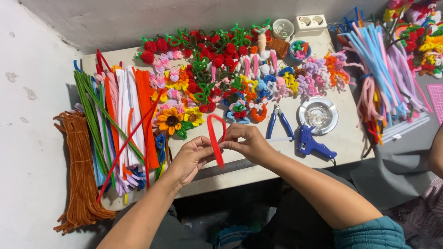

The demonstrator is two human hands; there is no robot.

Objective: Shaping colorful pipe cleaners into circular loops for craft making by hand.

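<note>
A red pipe cleaner point(215, 137) is bent into a narrow loop that stands up between both hands. My left hand point(191, 157) pinches its lower end. My right hand point(247, 143) grips the loop's right side near the bottom. Both hands hover over the front edge of a small white table point(350, 138), just above a metal ruler point(230, 168). Blue-handled pliers point(278, 122) and a blue glue gun point(311, 144) lie to the right of my right hand.
Straight pipe cleaners in several colours point(122, 124) lie at the left, brown ones point(83, 170) on the floor. Finished pipe-cleaner flowers point(221, 69) fill the table's back. A round metal dish point(318, 115) and pastel pipe cleaners point(383, 78) sit at the right. Another person's arm point(436, 154) shows at the right edge.
</note>
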